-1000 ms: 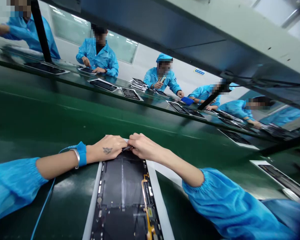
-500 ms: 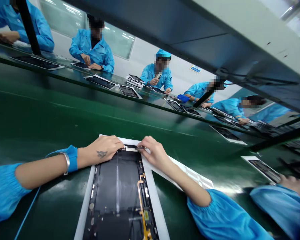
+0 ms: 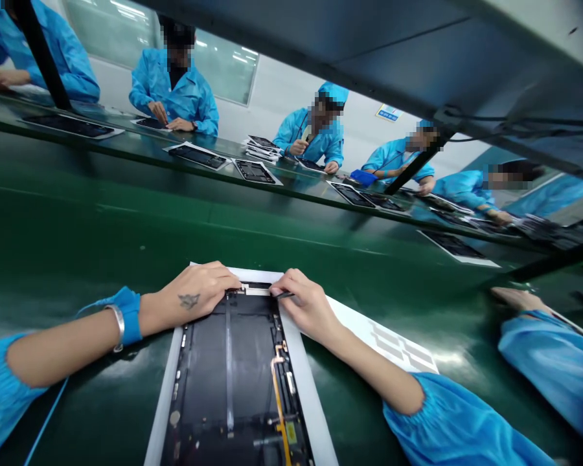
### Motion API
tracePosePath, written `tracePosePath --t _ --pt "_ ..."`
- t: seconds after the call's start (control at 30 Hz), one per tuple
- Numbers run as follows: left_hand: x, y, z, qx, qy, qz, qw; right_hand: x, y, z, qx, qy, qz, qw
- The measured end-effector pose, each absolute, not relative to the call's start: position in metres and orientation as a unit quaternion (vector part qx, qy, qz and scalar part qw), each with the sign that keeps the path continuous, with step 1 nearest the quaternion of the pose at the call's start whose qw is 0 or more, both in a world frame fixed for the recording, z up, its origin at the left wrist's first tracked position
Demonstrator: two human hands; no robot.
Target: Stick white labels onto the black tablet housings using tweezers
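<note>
An opened tablet-like device (image 3: 252, 369), with dark flat panels and an orange ribbon cable (image 3: 278, 388) along its right side, lies in a white frame before me. My left hand (image 3: 201, 289) rests over its far left corner, fingers bent together and tips at the left end of a pale narrow strip (image 3: 257, 291). What those fingertips hold, if anything, is hidden. At the strip's right end, my right hand (image 3: 307, 303) pinches a thin dark tool (image 3: 285, 294), whose kind I cannot make out. A blue band (image 3: 132, 316) circles my left wrist.
A white sheet with grey rectangles (image 3: 403, 346) lies under my right forearm. Another person's sleeve (image 3: 548, 369) and hand are close at the right. Across the green bench (image 3: 126, 226), several people in blue work at devices (image 3: 199, 155). A shelf (image 3: 369, 45) hangs overhead.
My right hand has shifted slightly right along the strip, baring more of its right end. The neighbouring person's hand at the right has moved left and farther up. My view has turned a little.
</note>
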State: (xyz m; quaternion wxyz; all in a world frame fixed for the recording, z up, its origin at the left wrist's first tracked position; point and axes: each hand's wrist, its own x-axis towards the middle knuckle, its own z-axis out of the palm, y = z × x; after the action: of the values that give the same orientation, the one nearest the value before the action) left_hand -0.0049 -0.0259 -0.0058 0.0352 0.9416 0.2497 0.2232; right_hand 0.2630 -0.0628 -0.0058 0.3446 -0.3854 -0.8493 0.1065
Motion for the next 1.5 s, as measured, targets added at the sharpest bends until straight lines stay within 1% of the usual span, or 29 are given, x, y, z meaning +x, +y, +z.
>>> tracePosePath --t 0.1,0.2,0.53,0.6,0.67,0.77,0.87,0.93,1.0,1.13,1.2,1.27,1.37,1.43,1.5 --pt "-0.005 -0.02 -0.007 0.926 0.26 0.254 0.105 0.261 -0.063 -0.007 -0.389 -0.845 0.113 0.349" --pt "-0.004 -0.017 -0.007 0.913 0.277 0.262 0.146 0.258 -0.061 -0.008 -0.38 -0.857 0.111 0.331" --pt "-0.006 -0.017 -0.013 0.907 0.296 0.238 0.182 0.244 -0.055 -0.012 -0.371 -0.894 0.09 0.234" --pt "-0.007 -0.016 -0.012 0.907 0.3 0.232 0.183 0.243 -0.054 -0.012 -0.371 -0.895 0.094 0.229" --pt "-0.009 -0.015 -0.012 0.91 0.295 0.232 0.174 0.244 -0.053 -0.012 -0.37 -0.889 0.095 0.251" --pt "-0.014 -0.013 -0.013 0.917 0.295 0.23 0.137 0.247 -0.05 -0.015 -0.396 -0.846 0.103 0.343" --pt "-0.02 -0.009 -0.011 0.919 0.343 0.177 0.081 0.249 -0.044 -0.016 -0.438 -0.779 0.124 0.432" --pt "-0.021 -0.007 -0.007 0.921 0.365 0.125 0.052 0.249 -0.041 -0.016 -0.457 -0.743 0.139 0.468" --pt "-0.021 -0.005 -0.002 0.927 0.356 0.103 0.049 0.248 -0.039 -0.015 -0.472 -0.714 0.149 0.495" --pt "-0.032 0.012 0.022 0.92 0.35 0.147 0.098 0.242 -0.041 -0.011 -0.489 -0.651 0.155 0.56" --pt "-0.047 0.031 0.044 0.898 0.392 0.181 0.087 0.239 -0.043 -0.01 -0.485 -0.625 0.149 0.593" --pt "-0.065 0.056 0.07 0.859 0.457 0.225 0.052 0.238 -0.043 -0.009 -0.476 -0.615 0.139 0.612" --pt "-0.086 0.098 0.1 0.78 0.563 0.275 0.009 0.238 -0.042 -0.008 -0.472 -0.62 0.127 0.613" --pt "-0.09 0.121 0.106 0.728 0.623 0.288 -0.008 0.238 -0.041 -0.008 -0.473 -0.628 0.122 0.606" --pt "-0.089 0.14 0.102 0.682 0.671 0.291 -0.015 0.238 -0.041 -0.008 -0.47 -0.639 0.115 0.597"
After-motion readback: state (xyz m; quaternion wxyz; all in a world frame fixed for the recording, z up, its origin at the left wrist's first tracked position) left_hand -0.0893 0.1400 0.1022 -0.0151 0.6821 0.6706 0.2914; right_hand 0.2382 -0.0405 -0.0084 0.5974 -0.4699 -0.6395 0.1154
